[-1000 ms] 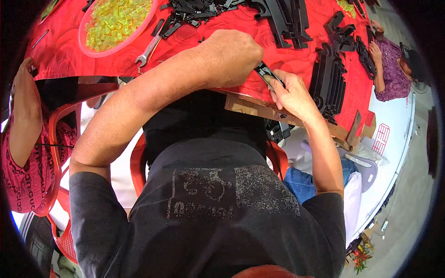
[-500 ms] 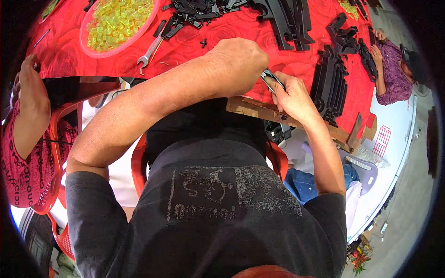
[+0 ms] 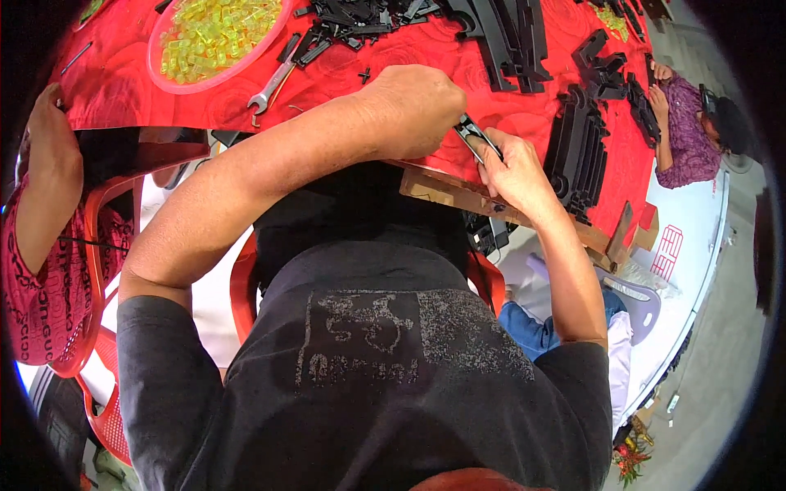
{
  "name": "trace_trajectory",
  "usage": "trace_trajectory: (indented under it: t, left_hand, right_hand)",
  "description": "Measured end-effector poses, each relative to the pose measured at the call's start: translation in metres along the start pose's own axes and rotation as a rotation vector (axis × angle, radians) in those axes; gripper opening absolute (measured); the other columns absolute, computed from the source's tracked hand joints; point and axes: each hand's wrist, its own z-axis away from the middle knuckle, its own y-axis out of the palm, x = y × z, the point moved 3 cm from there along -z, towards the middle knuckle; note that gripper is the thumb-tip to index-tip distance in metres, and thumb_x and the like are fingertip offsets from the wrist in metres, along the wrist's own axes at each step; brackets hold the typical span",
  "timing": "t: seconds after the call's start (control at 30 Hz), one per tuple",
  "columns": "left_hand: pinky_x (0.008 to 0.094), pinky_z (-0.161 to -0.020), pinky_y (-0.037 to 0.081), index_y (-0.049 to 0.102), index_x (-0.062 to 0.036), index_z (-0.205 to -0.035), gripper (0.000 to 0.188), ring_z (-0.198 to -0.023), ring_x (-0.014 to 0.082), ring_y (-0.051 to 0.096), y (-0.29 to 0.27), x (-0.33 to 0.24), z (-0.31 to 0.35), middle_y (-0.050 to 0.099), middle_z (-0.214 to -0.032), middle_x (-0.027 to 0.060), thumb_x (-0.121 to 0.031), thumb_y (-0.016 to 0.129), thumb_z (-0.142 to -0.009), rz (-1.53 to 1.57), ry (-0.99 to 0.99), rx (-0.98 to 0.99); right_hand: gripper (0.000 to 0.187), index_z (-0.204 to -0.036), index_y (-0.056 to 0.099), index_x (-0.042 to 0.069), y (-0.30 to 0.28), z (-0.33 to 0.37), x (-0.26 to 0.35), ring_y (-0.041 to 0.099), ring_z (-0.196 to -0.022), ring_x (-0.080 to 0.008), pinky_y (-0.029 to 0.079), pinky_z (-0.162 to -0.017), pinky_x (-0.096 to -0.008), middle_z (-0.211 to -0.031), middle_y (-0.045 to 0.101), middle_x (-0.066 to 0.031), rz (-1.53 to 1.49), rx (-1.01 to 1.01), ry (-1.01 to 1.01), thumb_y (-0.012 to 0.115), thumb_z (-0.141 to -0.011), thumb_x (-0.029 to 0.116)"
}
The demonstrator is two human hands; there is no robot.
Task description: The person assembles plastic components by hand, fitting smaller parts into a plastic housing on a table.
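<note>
Workpiece (image 3: 468, 131) partly covered by right hand (image 3: 516, 168), left hand (image 3: 422, 106) concealing its fingertips

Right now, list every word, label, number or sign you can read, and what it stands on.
Black short-sleeved shirt: faded grey print, too worn to read.
Co-worker's pink shirt with dark lettering, far left: printed words, not copied here.
White smooth surface, right: red angular symbol; smaller marks too small to read.

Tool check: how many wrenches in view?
1: the wrench, on the table, lower right of the pink bowl. Others may be hidden under the black parts.
</note>
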Motion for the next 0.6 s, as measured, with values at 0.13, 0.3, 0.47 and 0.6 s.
trace_trajectory:
  t: [0.13, 0.3, 0.47, 0.6]
  left_hand:
    - [0.0529, -0.070, 0.054, 0.067, -0.0020, -0.084, 0.017, -0.080, 0.0407, 0.068, 0.0025, 0.0002, 0.0023, 0.068, -0.078, 0.0205, -0.018, 0.062, -0.088, 0.005, -0.033, -0.033]
    - [0.0495, -0.073, 0.056, 0.072, 0.0017, -0.085, 0.016, -0.085, 0.0385, 0.070, -0.0002, -0.0023, -0.0001, 0.070, -0.085, 0.0222, -0.007, 0.063, -0.074, 0.030, -0.077, -0.017]
    - [0.0497, -0.073, 0.056, 0.072, 0.0020, -0.085, 0.017, -0.086, 0.0386, 0.070, -0.0011, -0.0033, 0.0003, 0.070, -0.086, 0.0222, -0.007, 0.063, -0.074, 0.049, -0.097, -0.001]
    - [0.0527, -0.071, 0.054, 0.067, -0.0010, -0.083, 0.020, -0.080, 0.0414, 0.067, 0.0016, -0.0047, 0.0003, 0.067, -0.078, 0.0221, -0.019, 0.060, -0.089, 0.078, -0.083, -0.032]
  right_hand:
    - [0.024, -0.090, 0.064, -0.004, -0.0002, 0.0006, 0.0043, 0.065, -0.054, -0.0304, 0.048, -0.055, -0.0440, -0.058, 0.058, -0.0215, -0.027, 0.043, 0.027, 0.055, -0.094, 0.018]
    - [0.025, -0.088, 0.062, -0.004, -0.0003, 0.0014, 0.0025, 0.062, -0.047, -0.0235, 0.048, -0.050, -0.0402, -0.054, 0.058, -0.0164, -0.050, 0.061, 0.042, 0.053, -0.096, 0.018]
    - [0.025, -0.088, 0.062, -0.004, -0.0001, 0.0016, 0.0037, 0.061, -0.046, -0.0211, 0.047, -0.048, -0.0392, -0.054, 0.057, -0.0146, -0.051, 0.056, 0.012, 0.053, -0.097, 0.018]
    - [0.024, -0.089, 0.063, -0.004, 0.0010, 0.0004, -0.0022, 0.064, -0.054, -0.0338, 0.048, -0.054, -0.0451, -0.059, 0.057, -0.0224, -0.025, 0.035, 0.011, 0.055, -0.095, 0.018]
